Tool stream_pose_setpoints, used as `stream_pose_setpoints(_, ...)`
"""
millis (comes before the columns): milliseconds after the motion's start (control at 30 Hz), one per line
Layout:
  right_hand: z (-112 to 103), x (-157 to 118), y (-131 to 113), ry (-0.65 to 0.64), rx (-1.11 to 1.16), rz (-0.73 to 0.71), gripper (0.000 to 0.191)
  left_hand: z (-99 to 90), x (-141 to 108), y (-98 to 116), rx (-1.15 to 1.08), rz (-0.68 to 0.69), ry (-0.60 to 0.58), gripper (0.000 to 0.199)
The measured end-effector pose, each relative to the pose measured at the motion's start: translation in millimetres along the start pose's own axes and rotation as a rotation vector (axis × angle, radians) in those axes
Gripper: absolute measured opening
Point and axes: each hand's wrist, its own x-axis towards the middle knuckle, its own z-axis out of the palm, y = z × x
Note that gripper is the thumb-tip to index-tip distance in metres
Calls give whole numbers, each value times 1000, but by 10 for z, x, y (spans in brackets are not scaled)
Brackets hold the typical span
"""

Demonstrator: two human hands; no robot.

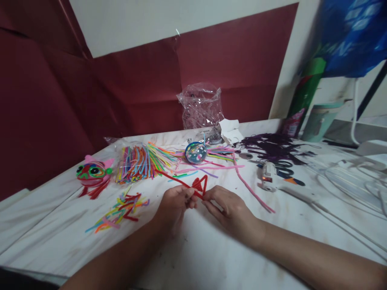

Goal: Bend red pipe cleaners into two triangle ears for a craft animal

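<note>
A red pipe cleaner [172, 176] is stretched between my two hands above the white marbled table. Its right part bends up into a pointed angle, with a red coiled piece beside the bend. My left hand [178, 201] is closed, pinching it near the middle. My right hand [226, 205] pinches its right end between thumb and fingers. Farther back lies a bundle of colourful pipe cleaners [136, 163] partly in a clear bag. A pile of cut pipe cleaner pieces [121, 211] lies left of my left hand.
A pink craft figure with googly eyes [93, 173] stands at left. A decorated round ball [196, 153] sits behind my hands. To the right are a hot glue gun [269, 177] with its cord, scissors [284, 167], purple strands [269, 147] and a green cup [322, 121].
</note>
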Motion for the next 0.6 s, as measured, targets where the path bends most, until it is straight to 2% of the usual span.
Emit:
stream_pose_setpoints(67,-1,3,-4,24,44,60,6,-8,12,8,-13,12,16,19)
stream_pose_setpoints(167,-2,38,-4,55,168,279,6,-15,24,26,-17,28,44,18)
stream_pose_setpoints(233,10,70,5,5,303,450,13,-13,22,31,-6,40,46,17)
stream_pose_setpoints(300,36,89,16,-77,468,556,21,-6,12,24,25,53,33,17)
stream_pose_setpoints(433,81,82,8,-166,740,544,30,0,-4,-9,152,62,-39,18)
stream_pose_setpoints(600,7,121,-34,-163,824,558,36,-42,16,-30,238,102,-33,20)
